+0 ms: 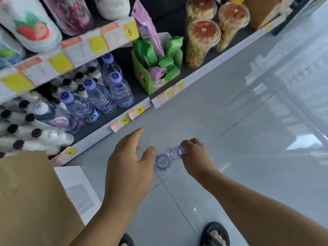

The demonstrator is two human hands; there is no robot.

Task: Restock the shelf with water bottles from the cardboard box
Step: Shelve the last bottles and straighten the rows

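My right hand (196,156) is shut on a clear water bottle (175,152) near its purple cap, held above the floor. A second bottle with a purple cap (161,162) stands upright on the tiles just beside it. My left hand (130,166) hovers open next to that cap, thumb almost touching it. The brown cardboard box (32,197) fills the lower left, a white label on its side. On the bottom shelf (99,139) stand several purple-capped water bottles (99,96).
White bottles with black caps (26,128) crowd the shelf's left part. A green carton of snack packs (158,68) and tall clear cups of snacks (204,41) stand to the right. An upper shelf with price tags (71,55) overhangs. My sandalled foot (215,234) rests on the grey tiles.
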